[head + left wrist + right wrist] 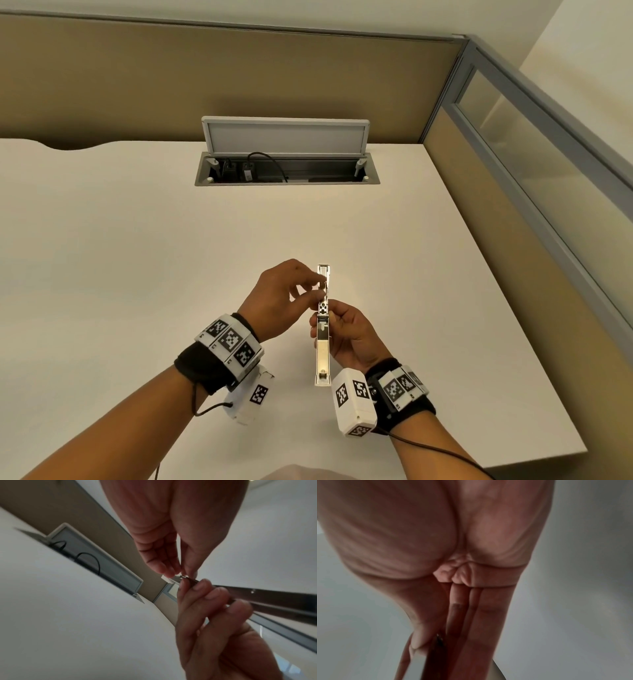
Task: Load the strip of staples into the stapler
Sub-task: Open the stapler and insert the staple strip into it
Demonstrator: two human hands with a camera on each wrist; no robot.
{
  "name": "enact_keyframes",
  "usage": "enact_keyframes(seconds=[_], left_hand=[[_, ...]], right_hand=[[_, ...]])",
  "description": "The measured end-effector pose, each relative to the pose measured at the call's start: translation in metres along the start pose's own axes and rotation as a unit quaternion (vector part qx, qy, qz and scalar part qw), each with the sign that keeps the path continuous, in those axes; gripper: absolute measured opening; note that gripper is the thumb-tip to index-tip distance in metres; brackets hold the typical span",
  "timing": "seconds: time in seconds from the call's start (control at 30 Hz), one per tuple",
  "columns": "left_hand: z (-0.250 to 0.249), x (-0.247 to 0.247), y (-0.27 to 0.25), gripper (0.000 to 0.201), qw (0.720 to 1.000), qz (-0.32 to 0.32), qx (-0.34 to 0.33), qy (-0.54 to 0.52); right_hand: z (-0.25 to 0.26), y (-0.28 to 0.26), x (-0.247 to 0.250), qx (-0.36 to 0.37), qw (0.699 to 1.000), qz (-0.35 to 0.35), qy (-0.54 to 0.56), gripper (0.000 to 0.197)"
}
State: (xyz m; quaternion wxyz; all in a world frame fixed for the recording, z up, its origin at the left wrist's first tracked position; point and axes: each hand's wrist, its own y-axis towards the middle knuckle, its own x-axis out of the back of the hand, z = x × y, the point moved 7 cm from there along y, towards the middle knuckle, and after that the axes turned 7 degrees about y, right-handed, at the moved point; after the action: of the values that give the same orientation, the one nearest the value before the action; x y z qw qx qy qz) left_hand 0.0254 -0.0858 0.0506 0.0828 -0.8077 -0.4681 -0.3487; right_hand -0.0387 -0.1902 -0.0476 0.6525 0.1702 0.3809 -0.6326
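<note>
stapler (323, 356) mid hid by R hand (352, 334) | R-wrist view: blurry
</note>
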Motion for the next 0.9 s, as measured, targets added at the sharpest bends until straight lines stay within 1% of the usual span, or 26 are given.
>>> enact_keyframes(seconds=[0.07,0.17,0.23,0.27,0.33,0.4,0.53,0.67,0.77,0.9], left_hand=[[0.008,0.002,0.001,0.031,0.997,-0.005,0.059,-0.045],[0.023,-0.008,0.002,0.057,0.979,0.057,0.149,-0.127],[0.030,-0.014,0.001,0.066,0.961,0.088,0.183,-0.188],[0.031,-0.016,0.001,0.066,0.954,0.094,0.189,-0.212],[0.030,-0.016,0.002,0.063,0.950,0.094,0.184,-0.233],[0.028,-0.013,0.003,0.056,0.953,0.078,0.178,-0.234],[0.035,-0.008,0.006,0.048,0.962,0.046,0.175,-0.205],[0.039,-0.009,0.006,0.048,0.966,0.039,0.175,-0.188],[0.037,-0.009,0.007,0.048,0.971,0.045,0.162,-0.173],[0.034,-0.010,0.008,0.038,0.969,0.055,0.157,-0.185]], right_hand=[[0.000,0.000,0.000,-0.004,1.000,0.001,-0.003,0.048],[-0.002,-0.002,-0.002,-0.012,1.000,0.009,-0.011,0.047],[-0.004,-0.003,-0.005,-0.019,1.000,0.017,-0.018,0.047],[-0.006,-0.003,-0.006,-0.022,0.999,0.018,-0.021,0.048],[-0.007,-0.004,-0.005,-0.023,0.999,0.012,-0.020,0.049],[-0.006,-0.004,-0.003,-0.017,1.000,-0.001,-0.015,0.050],[-0.003,-0.004,-0.001,-0.002,1.000,-0.028,-0.011,0.043],[-0.001,-0.003,0.001,0.012,0.999,-0.034,0.003,0.059],[-0.003,-0.003,0.001,0.004,1.000,-0.028,0.005,0.060],[-0.005,-0.002,0.002,0.003,0.999,-0.041,-0.003,0.061]])
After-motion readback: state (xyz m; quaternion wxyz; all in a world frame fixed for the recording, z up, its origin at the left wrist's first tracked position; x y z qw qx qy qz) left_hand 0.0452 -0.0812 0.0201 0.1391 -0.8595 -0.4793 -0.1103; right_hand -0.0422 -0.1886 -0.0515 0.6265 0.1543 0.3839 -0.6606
